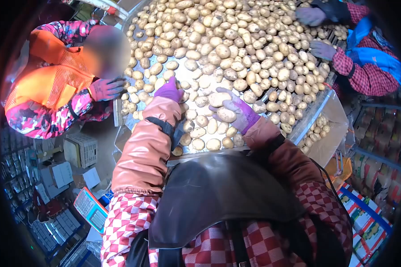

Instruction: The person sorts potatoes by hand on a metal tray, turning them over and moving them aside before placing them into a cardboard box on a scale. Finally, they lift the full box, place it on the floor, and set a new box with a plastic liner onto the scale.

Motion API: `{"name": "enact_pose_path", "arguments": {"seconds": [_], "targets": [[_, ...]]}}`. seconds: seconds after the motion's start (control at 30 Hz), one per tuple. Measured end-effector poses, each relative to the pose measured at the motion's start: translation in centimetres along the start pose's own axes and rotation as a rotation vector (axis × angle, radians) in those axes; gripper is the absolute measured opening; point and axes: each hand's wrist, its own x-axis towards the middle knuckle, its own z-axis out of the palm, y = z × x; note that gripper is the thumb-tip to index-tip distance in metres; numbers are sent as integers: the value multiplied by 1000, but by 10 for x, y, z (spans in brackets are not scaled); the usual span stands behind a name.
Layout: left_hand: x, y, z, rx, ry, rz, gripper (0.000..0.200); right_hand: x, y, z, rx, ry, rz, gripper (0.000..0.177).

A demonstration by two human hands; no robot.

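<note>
Loose potatoes (223, 51) cover a metal sorting table in front of me. My left hand (169, 91), in a purple glove, reaches in among them. One of its fingers is stretched forward beside a potato (159, 83), and the other fingers are partly hidden. My right hand (240, 111), also gloved in purple, is closed around potatoes, one at the fingertips (218, 99) and one lower down (226, 115). Several more potatoes (198, 143) lie near the table's close edge, below both hands.
A person in an orange vest (60, 73) stands at the left, a gloved hand (107, 89) on the table edge. Another person's gloved hands (323, 50) work at the right. Potatoes fill a lined box (318, 129) at lower right. A scale (91, 210) stands lower left.
</note>
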Motion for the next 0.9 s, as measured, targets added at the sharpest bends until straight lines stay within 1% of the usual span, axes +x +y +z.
{"name": "enact_pose_path", "arguments": {"seconds": [0.03, 0.1, 0.13, 0.17, 0.2, 0.23, 0.27, 0.3, 0.33, 0.37, 0.43, 0.5, 0.53, 0.57, 0.63, 0.67, 0.7, 0.73, 0.77, 0.8, 0.83, 0.87, 0.9], "targets": [[0, -8, 4, -142, 42, -10, 52, -7, -2, 4, 54, 44, 15, 53], [-5, -17, 11, -430, 114, -20, 46, -13, 10, -12, 169, 89, 36, 58], [-11, -18, 16, -574, 203, -47, 50, -17, 11, -17, 230, 91, 62, 59], [-23, -21, 25, -708, 288, 25, 53, -20, 12, -24, 295, 92, 87, 60], [-34, -16, 27, -842, 282, 37, 55, -26, 9, -26, 385, 89, 128, 65], [-49, -5, 23, -975, 270, 44, 56, -31, 13, -32, 434, 69, 116, 66], [-68, 8, 23, -1104, 181, 28, 58, -34, 19, -39, 481, 51, 104, 67], [-96, 35, 10, -1234, 86, 8, 59, -38, 22, -45, 526, 34, 92, 68], [-113, 54, 8, -1323, -5, 61, 60, -43, 24, -46, 569, 33, 81, 70], [-126, 66, 7, -1270, -120, 143, 62, -48, 29, -50, 613, -55, 26, 71], [-139, 91, 22, -1080, -47, 436, 60, -64, 30, -53, 603, 22, 34, 71], [-140, 107, 34, -1081, -211, 397, 60, -90, 32, -54, 422, 128, -72, 70], [-145, 125, 27, -1209, -336, 391, 60, -100, 30, -59, 371, 133, -112, 68], [-142, 132, 28, -1202, -444, 369, 59, -119, 28, -62, 424, 207, -130, 68], [-148, 161, 25, -1144, -539, 354, 60, -165, 17, -70, 478, 357, -279, 56], [-139, 168, 41, -1208, -681, 434, 61, -189, 6, -74, 473, 491, -382, 41], [-148, 194, 37, -1256, -798, 420, 63, -214, -8, -74, 452, 627, -481, 27], [-161, 226, 26, -1171, -833, 456, 65, -235, -2, -96, 334, 737, -669, 29], [-176, 256, 17, -1087, -866, 492, 67, -252, 3, -116, 148, 894, -819, 23], [-189, 279, 13, -1111, -923, 523, 69, -269, 8, -136, -45, 1082, -942, 19], [-198, 298, 14, -1135, -987, 559, 71, -312, -2, -168, -134, 979, -753, 24], [-198, 306, 24, -1077, -918, 658, 69, -323, 2, -174, -411, 1228, -794, 28], [-199, 312, 22, -934, -742, 793, 65, -330, 5, -178, -694, 1464, -810, 31]]}}
